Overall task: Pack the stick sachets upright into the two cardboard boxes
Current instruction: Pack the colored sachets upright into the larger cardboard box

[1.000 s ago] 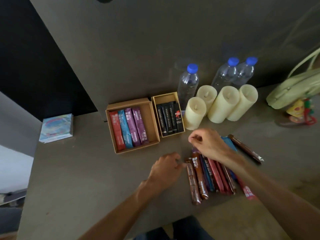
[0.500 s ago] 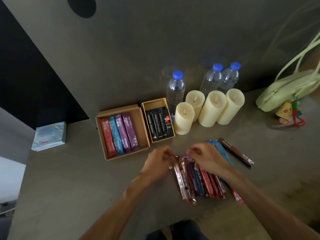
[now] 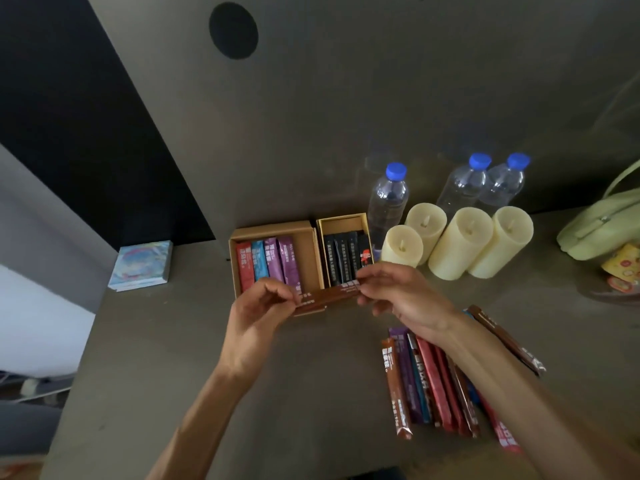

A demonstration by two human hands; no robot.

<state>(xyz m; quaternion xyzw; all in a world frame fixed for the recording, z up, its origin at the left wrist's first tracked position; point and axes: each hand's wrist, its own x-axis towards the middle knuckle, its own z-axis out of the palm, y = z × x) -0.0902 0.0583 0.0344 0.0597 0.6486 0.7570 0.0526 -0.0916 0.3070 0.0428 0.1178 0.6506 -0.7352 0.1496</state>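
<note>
Fingers (image 3: pixel 278 289) of the left hand (image 3: pixel 258 317) and right hand (image 3: pixel 405 296) are pinching opposite ends of a brown foil stick sachet (image 3: pixel 329 296), holding it over the near corner of the wide tan cardboard box (image 3: pixel 273 227), which is carrying four coloured sachets (image 3: pixel 268 263); the narrow tan cardboard box (image 3: pixel 341 218) alongside is carrying dark sachets (image 3: pixel 343 259); loose sachets (image 3: pixel 429 386) are lying near the right forearm.

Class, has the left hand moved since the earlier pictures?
Yes. The left hand moved away from the loose sachets to the front of the larger box.
</note>
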